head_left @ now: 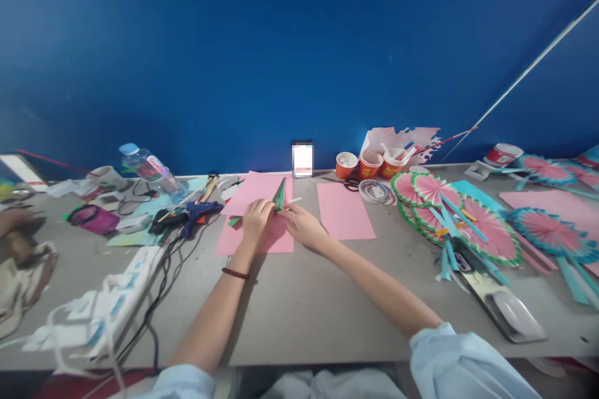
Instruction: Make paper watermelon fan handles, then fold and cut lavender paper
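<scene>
Right at the far left of the counter (281,318), a white power strip (126,299) with plugs in it lies at a slant near the front edge, and behind it are a purple mesh cup (93,219) tipped on its side and a clear bottle (154,169) with a blue cap, leaning over. Next comes a blue glue gun (196,217), dark cords trailing from it toward the front. Then, over overlapping pink sheets (248,190), the left hand (255,219), with a dark red beaded bracelet (235,273) on its wrist, pinches the green folded paper (279,194) in its bent fingers; the paper's narrow tip points up and away. The right hand (303,225) has its thumb and fingers drawn together at the paper's lower end, pinching it there, close beside the left fingertips. Behind them a phone (303,159) with a lit screen stands upright by the blue wall (299,50). Further right lies a single pink sheet (347,215), with dark scissors (350,184) at its back edge, a coiled white cable (377,192) just beside it and red paper cups (370,165) behind. Pink pleated fans (489,230) with green edges follow, and near them a white mouse (515,312).
</scene>
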`<state>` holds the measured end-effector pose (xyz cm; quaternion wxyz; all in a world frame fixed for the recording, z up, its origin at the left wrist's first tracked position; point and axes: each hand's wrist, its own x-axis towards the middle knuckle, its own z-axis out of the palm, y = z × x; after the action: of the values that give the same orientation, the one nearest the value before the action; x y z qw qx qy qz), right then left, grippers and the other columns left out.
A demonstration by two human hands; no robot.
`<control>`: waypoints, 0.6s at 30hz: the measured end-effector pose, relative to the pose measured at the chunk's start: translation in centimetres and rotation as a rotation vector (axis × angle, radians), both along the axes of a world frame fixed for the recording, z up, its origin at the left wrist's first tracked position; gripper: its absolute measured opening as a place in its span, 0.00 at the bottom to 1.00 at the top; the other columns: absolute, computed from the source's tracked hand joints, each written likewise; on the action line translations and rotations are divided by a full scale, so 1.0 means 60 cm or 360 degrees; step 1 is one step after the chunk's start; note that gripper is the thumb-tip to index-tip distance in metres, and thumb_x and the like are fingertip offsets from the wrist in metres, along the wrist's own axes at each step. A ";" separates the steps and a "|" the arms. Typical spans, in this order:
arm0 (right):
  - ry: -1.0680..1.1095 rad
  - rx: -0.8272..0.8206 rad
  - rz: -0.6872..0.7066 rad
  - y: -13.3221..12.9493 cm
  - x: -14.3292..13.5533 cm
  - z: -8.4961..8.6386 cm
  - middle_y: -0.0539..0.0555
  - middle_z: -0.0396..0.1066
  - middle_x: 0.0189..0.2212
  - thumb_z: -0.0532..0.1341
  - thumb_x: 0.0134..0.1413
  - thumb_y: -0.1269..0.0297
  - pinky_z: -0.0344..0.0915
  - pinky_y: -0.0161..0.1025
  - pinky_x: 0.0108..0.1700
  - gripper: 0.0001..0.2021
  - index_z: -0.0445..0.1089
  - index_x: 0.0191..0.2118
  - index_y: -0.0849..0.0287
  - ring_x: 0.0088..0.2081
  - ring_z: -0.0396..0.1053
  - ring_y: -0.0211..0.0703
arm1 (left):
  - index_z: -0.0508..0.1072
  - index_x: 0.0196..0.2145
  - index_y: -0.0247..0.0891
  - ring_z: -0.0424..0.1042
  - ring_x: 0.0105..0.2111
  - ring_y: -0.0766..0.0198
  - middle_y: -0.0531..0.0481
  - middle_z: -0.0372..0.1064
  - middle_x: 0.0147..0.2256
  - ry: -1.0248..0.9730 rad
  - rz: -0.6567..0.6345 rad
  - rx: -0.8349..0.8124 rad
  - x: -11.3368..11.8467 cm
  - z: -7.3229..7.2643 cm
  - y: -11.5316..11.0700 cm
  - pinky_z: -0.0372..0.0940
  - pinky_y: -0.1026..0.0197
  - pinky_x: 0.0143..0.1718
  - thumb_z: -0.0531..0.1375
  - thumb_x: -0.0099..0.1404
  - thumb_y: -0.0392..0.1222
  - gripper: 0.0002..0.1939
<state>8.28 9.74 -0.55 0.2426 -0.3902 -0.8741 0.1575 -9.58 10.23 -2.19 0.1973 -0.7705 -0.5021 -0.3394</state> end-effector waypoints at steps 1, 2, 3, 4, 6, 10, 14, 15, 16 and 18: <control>-0.0090 -0.0005 -0.0038 0.000 -0.004 0.003 0.56 0.63 0.52 0.50 0.61 0.70 0.62 0.41 0.50 0.17 0.66 0.53 0.54 0.49 0.64 0.44 | 0.72 0.34 0.39 0.69 0.38 0.59 0.47 0.74 0.38 0.0005 -0.0010 0.0009 -0.001 -0.001 0.000 0.61 0.58 0.39 0.54 0.66 0.36 0.07; -0.0177 0.0002 -0.0075 0.001 -0.009 0.005 0.57 0.63 0.52 0.49 0.62 0.68 0.62 0.41 0.49 0.16 0.66 0.52 0.55 0.47 0.65 0.45 | 0.72 0.34 0.39 0.70 0.38 0.59 0.47 0.74 0.38 0.0012 -0.0016 0.0018 -0.002 -0.002 0.001 0.61 0.57 0.39 0.54 0.66 0.36 0.07; -0.0254 0.0017 -0.0108 0.003 -0.013 0.006 0.58 0.64 0.51 0.49 0.63 0.67 0.63 0.42 0.47 0.16 0.67 0.51 0.56 0.46 0.65 0.46 | 0.72 0.34 0.39 0.70 0.38 0.59 0.47 0.74 0.38 0.0021 -0.0021 0.0022 -0.003 -0.002 0.002 0.61 0.57 0.39 0.54 0.66 0.36 0.07; -0.0317 0.0035 -0.0136 0.005 -0.018 0.005 0.59 0.65 0.50 0.48 0.63 0.66 0.63 0.43 0.47 0.16 0.67 0.51 0.57 0.45 0.65 0.47 | 0.72 0.34 0.39 0.70 0.38 0.59 0.47 0.74 0.37 0.0031 -0.0023 0.0015 -0.004 -0.003 0.002 0.61 0.57 0.39 0.53 0.67 0.36 0.08; -0.0390 0.0056 -0.0173 0.008 -0.029 0.001 0.60 0.66 0.48 0.47 0.63 0.66 0.62 0.44 0.47 0.16 0.66 0.51 0.59 0.46 0.64 0.50 | 0.72 0.35 0.39 0.70 0.38 0.58 0.47 0.74 0.37 0.0028 -0.0010 -0.0039 -0.004 -0.004 0.003 0.61 0.57 0.40 0.52 0.67 0.36 0.09; -0.0378 0.0052 -0.0236 0.008 -0.043 -0.010 0.62 0.66 0.49 0.49 0.60 0.68 0.61 0.46 0.48 0.20 0.62 0.57 0.61 0.49 0.62 0.52 | 0.74 0.36 0.40 0.69 0.43 0.57 0.45 0.73 0.42 0.0012 0.0016 -0.0207 -0.007 -0.004 0.001 0.61 0.55 0.45 0.51 0.68 0.38 0.11; -0.0311 0.0111 -0.0284 0.007 -0.041 -0.020 0.61 0.65 0.52 0.49 0.61 0.68 0.59 0.48 0.49 0.21 0.59 0.59 0.59 0.49 0.63 0.53 | 0.76 0.34 0.42 0.65 0.51 0.54 0.47 0.71 0.49 0.0067 0.0008 -0.0270 -0.012 -0.008 -0.002 0.57 0.50 0.53 0.52 0.67 0.38 0.12; -0.0304 0.0140 -0.0284 0.007 -0.039 -0.022 0.61 0.65 0.52 0.48 0.61 0.67 0.58 0.48 0.49 0.21 0.59 0.59 0.59 0.49 0.63 0.53 | 0.76 0.35 0.42 0.65 0.52 0.54 0.46 0.70 0.50 0.0070 0.0026 -0.0269 -0.013 -0.009 -0.002 0.56 0.48 0.54 0.52 0.67 0.38 0.12; -0.0304 0.0169 -0.0280 0.008 -0.038 -0.024 0.61 0.65 0.52 0.48 0.61 0.68 0.58 0.48 0.50 0.21 0.60 0.59 0.60 0.49 0.62 0.53 | 0.76 0.37 0.42 0.64 0.52 0.53 0.45 0.69 0.51 0.0072 0.0053 -0.0265 -0.014 -0.010 -0.002 0.56 0.47 0.55 0.52 0.67 0.37 0.12; -0.0312 0.0219 -0.0269 0.009 -0.035 -0.027 0.62 0.65 0.52 0.47 0.62 0.68 0.58 0.49 0.50 0.21 0.60 0.59 0.61 0.49 0.62 0.54 | 0.76 0.39 0.41 0.63 0.53 0.51 0.44 0.67 0.53 0.0096 0.0101 -0.0262 -0.015 -0.012 -0.002 0.55 0.46 0.56 0.53 0.66 0.37 0.12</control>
<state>6.16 10.31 -2.17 0.1947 -0.4583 -0.8664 0.0373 -10.49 10.13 -2.93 0.1590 -0.7777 -0.5464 -0.2672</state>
